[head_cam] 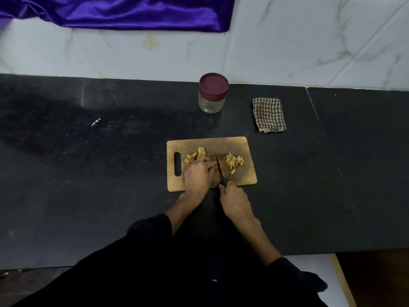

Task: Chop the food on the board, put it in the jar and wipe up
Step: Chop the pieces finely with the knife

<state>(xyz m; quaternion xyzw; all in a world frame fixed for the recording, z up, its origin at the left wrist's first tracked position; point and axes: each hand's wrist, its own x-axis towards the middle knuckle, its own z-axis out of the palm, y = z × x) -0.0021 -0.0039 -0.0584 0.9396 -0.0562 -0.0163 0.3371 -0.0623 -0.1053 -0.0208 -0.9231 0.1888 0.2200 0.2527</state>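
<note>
Head view: right hand [235,199] fingers around knife [220,167], left hand [198,173] curled on food [194,156], mid-board [241,142].

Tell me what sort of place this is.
Most likely a home kitchen: a dark stone countertop against a white marble-look tiled wall, with a wooden chopping board and a clear jar with a maroon lid on it.

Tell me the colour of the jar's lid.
Maroon, a dark reddish purple; the lid shows in the head view.
</note>
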